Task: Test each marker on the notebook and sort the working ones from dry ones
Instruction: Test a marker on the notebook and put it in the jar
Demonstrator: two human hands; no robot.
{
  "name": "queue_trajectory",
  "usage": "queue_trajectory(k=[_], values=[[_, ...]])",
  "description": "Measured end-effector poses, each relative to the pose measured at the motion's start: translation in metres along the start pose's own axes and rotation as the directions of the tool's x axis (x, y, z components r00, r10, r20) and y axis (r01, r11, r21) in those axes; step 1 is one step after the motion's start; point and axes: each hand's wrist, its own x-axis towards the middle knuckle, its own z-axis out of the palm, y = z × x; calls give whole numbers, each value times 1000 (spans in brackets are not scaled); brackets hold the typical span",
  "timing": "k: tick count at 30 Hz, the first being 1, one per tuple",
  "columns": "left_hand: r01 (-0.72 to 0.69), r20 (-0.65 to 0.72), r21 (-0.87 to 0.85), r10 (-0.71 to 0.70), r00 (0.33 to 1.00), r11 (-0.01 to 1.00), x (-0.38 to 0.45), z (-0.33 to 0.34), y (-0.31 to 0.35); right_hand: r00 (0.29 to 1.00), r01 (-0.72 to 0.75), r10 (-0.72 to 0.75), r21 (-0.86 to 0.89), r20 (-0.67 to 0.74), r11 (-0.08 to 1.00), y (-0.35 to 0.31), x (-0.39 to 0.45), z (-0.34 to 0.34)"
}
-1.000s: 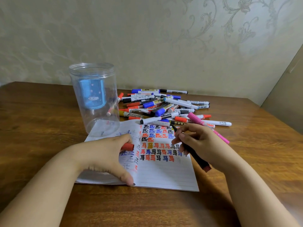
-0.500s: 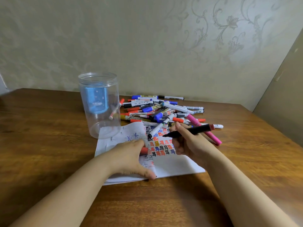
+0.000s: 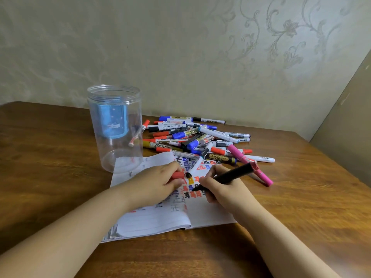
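Black marker (image 3: 232,175) in the right hand's (image 3: 224,189) grip touches the notebook (image 3: 200,215); left hand (image 3: 154,183) clasps a red cap (image 3: 177,175).

Showing two bare forearms reaching in from the lower edge, neither wearing a sleeve, watch, bracelet or ring. Ending in a left hand (image 3: 158,184) and a right hand (image 3: 222,189), both ungloved. Keeping fingernails short and unpainted where showing, on the left thumb and fingers (image 3: 176,184). Blurring slightly along the near forearms at the frame's bottom corners.
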Motion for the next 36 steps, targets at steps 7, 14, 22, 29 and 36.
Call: queue_trajectory(k=[7,14,22,29,36], values=[[-102,-136,-143,83,987,984,-4,5,-18,989,123,-127,-59,-79,991,13,2,7],[-113,-147,-160,89,985,981,-2,7,-22,987,120,-133,-134,-87,984,10,0,11],[-107,-183,-220,67,981,970,-5,8,-20,981,143,-160,-147,-112,979,11,-2,11],[-96,-169,-222,59,984,970,-8,8,-20,968,168,-196,-178,-156,970,10,-6,13],[-74,-166,-208,39,985,975,-8,7,-19,965,186,-218,-205,-146,961,12,-8,12]])
